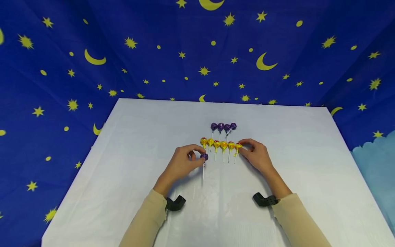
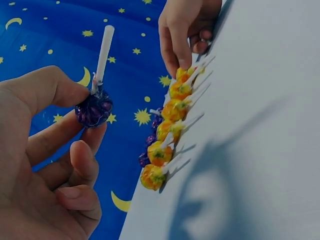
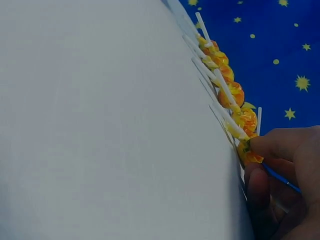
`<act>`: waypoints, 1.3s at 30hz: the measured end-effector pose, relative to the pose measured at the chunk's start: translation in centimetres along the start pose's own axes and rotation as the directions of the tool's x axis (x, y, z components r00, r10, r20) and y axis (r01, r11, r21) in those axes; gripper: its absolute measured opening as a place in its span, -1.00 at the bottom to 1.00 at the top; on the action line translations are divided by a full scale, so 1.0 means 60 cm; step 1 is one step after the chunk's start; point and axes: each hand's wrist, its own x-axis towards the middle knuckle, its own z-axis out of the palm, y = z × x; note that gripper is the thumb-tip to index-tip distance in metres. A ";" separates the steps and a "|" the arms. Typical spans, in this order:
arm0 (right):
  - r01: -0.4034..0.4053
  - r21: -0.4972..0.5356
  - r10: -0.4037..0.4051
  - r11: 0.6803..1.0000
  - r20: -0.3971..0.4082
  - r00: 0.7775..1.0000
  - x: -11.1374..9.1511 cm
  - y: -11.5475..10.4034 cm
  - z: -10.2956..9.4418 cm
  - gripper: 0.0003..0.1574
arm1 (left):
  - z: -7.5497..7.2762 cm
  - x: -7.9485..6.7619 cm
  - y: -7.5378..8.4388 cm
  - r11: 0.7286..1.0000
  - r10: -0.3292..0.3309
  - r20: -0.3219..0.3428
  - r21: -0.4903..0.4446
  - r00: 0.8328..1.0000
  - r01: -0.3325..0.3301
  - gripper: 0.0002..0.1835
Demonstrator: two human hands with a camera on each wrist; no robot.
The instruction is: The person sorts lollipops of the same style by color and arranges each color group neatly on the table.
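Note:
Thumb and fingertips of my left hand (image 1: 183, 160) pinch a purple-wrapped lollipop (image 1: 204, 156) by its candy head. Its white stick points up in the left wrist view, and the lollipop (image 2: 94, 111) appears raised off the table. With thumb and index finger my right hand (image 1: 258, 157) pinches the head of the rightmost yellow lollipop (image 3: 250, 154). That one ends a side-by-side row of several yellow lollipops (image 1: 224, 146), sticks toward me. Behind them lies a shorter row of several purple lollipops (image 1: 220, 126); one stick there slants across its neighbour.
A white-covered table (image 1: 129, 137) bears the lollipops near its middle. Beyond its back and side edges hangs a blue cloth (image 1: 172, 41) with yellow stars and moons. Black straps with mounts (image 1: 176, 203) sit at both wrists.

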 end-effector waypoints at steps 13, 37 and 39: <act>-0.016 0.027 0.016 1.000 0.006 1.000 0.001 0.002 0.000 -0.67 | -0.018 0.079 -0.005 0.998 -0.010 -0.062 0.058 0.998 0.013 -0.80; 0.011 0.004 -0.011 1.000 -0.008 1.000 0.001 0.001 0.000 -0.67 | -0.022 0.164 -0.027 0.983 -0.141 -0.137 0.102 0.981 0.155 -0.75; 0.014 0.006 -0.014 1.000 -0.009 1.000 0.001 0.001 0.001 -0.68 | -0.020 0.166 -0.030 0.982 -0.145 -0.143 0.098 0.979 0.160 -0.75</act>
